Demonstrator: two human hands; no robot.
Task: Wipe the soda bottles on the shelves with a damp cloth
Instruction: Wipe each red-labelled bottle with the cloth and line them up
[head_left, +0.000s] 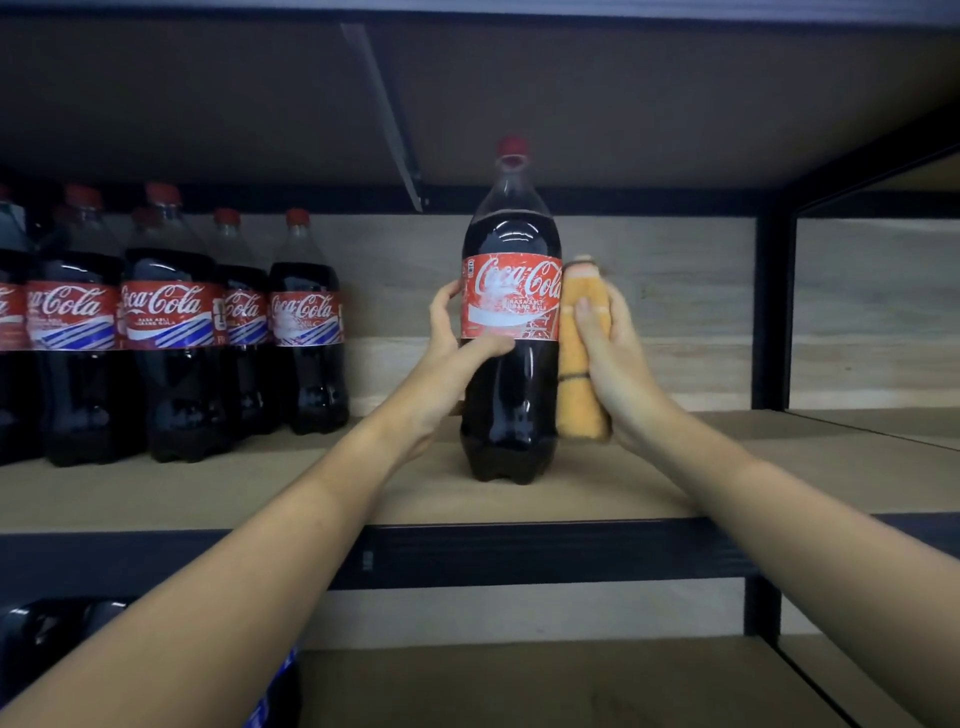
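Cola bottle (511, 332) stood upright near the front of the middle shelf (649, 493), a tall clear plastic one filled with dark soda up to its shoulder, with a red cap (512, 145) and a red Coca-Cola label (511, 296) wrapped round its middle. Light glinted off the curved plastic above the label. It stood alone, well apart from a row of similar bottles (171, 322) crowded at the left end of the same shelf.

To its right the wooden shelf board ran bare as far as a black metal upright (774, 312), and a wide gap of open board lay between it and the row on the left. The cap sat some way below the underside of the shelf above (571, 104). A black front rail (519, 556) edged the shelf just ahead of the bottle's base, and a lower shelf (545, 686) showed beneath, with dark bottle tops (57, 629) at its left corner.

The left hand (457, 353) gripped the bottle at label height, its fingers (448, 297) curled round the far left side and the thumb laid across the front under the label. The right hand (610, 353) held a folded orange cloth (581, 374) upright against the bottle's right side, thumb pressed onto the cloth's front and the fingers wrapped behind it, so the cloth touched the plastic from the label down toward the base.
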